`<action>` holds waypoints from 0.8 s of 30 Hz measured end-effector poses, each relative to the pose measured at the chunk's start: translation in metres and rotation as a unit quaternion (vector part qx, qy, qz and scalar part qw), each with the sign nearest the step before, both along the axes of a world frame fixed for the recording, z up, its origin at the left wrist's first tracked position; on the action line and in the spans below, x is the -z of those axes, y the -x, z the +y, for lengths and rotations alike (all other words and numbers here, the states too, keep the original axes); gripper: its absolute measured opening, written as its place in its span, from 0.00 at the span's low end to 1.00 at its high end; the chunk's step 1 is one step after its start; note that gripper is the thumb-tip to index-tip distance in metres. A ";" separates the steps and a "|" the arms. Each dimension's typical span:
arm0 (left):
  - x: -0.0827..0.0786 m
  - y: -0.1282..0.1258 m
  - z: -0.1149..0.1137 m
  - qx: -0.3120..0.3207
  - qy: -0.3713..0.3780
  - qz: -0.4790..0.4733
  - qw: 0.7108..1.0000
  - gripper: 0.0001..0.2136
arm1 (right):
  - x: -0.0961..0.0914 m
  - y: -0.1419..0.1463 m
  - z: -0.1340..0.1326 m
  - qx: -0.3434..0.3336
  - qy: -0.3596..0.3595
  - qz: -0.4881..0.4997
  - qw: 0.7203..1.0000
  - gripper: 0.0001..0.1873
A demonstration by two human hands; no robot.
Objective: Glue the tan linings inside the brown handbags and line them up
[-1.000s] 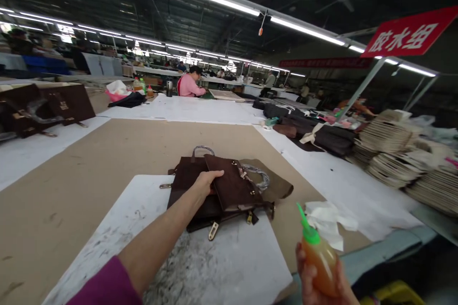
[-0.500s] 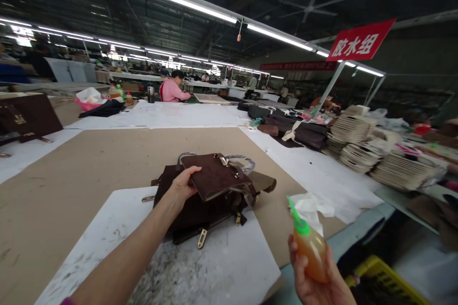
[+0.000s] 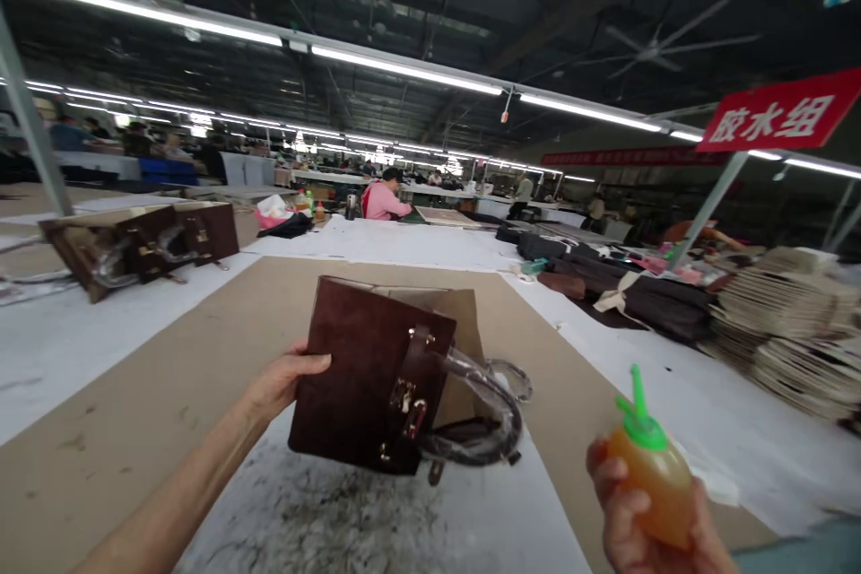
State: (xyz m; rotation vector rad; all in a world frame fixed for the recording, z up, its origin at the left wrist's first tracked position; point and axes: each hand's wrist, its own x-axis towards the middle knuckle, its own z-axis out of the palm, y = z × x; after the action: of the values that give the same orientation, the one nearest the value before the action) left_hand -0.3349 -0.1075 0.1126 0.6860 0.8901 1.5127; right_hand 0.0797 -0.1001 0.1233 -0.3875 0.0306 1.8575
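Observation:
A dark brown handbag (image 3: 363,368) stands tilted on the table in front of me, its plastic-wrapped handles (image 3: 501,430) and metal fittings turned to the right. My left hand (image 3: 289,377) grips the bag's left edge, thumb on the face and the other fingers hidden behind. Part of the beige lining shows at the open top. In my right hand (image 3: 646,502) is a squeeze bottle (image 3: 656,480) of amber liquid, with a green nozzle cap pointing up. The bottle is held apart from the bag, to its right.
White paper (image 3: 377,520) with dark smears lies under the bag, over brown board (image 3: 195,359). Other brown bags (image 3: 154,242) stand at left. Stacked beige pieces (image 3: 800,314) and dark fabric pieces (image 3: 646,300) lie along the right. A person in pink (image 3: 383,199) sits farther back.
The handbag has been swung from lying flat to standing tilted, its face now toward me. The view has shifted left, showing more bags. The bottle stays in my right hand.

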 end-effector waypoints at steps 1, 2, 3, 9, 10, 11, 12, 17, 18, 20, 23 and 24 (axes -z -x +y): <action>0.002 0.006 -0.013 -0.005 -0.005 0.017 1.000 0.18 | -0.005 0.009 0.001 -0.008 -0.005 0.002 1.000 0.31; 0.005 0.010 -0.025 -0.009 -0.006 0.038 0.999 0.17 | -0.011 0.019 0.002 -0.016 -0.007 0.000 1.000 0.28; 0.008 0.014 -0.036 -0.014 -0.007 0.061 0.998 0.17 | -0.017 0.029 0.002 -0.023 -0.007 -0.005 1.000 0.25; 0.032 0.011 -0.075 -0.041 -0.019 0.123 0.991 0.16 | -0.058 0.098 -0.003 -0.038 0.033 -0.057 0.997 0.19; 0.034 0.007 -0.079 -0.053 -0.017 0.126 0.990 0.16 | -0.063 0.109 -0.004 -0.036 0.035 -0.061 0.997 0.19; 0.035 0.004 -0.082 -0.066 -0.014 0.131 0.989 0.16 | -0.068 0.118 -0.004 -0.037 0.031 -0.063 0.997 0.19; 0.035 0.001 -0.084 -0.079 -0.013 0.134 0.988 0.15 | -0.071 0.127 -0.004 -0.043 0.021 -0.063 0.997 0.19; 0.032 -0.005 -0.091 -0.133 -0.002 0.108 0.985 0.16 | -0.086 0.156 0.003 -0.080 -0.031 -0.069 0.994 0.19; 0.030 -0.005 -0.092 -0.147 0.004 0.096 0.984 0.16 | -0.091 0.160 0.005 -0.084 -0.040 -0.072 0.993 0.19; 0.023 -0.006 -0.095 -0.179 0.013 0.071 0.981 0.17 | -0.101 0.171 0.005 -0.094 -0.058 -0.076 0.991 0.19; 0.008 -0.013 -0.106 -0.234 0.017 0.079 0.969 0.19 | -0.114 0.190 0.001 -0.115 -0.086 -0.079 0.986 0.19; 0.004 -0.017 -0.110 -0.259 0.015 0.102 0.960 0.19 | -0.117 0.197 -0.001 -0.123 -0.090 -0.079 0.985 0.19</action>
State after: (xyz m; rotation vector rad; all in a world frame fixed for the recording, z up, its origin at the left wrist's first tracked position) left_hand -0.3176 -0.2180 0.1088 0.6210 1.3215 1.9069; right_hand -0.1172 -0.1011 0.2404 -0.4259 -0.3044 2.0474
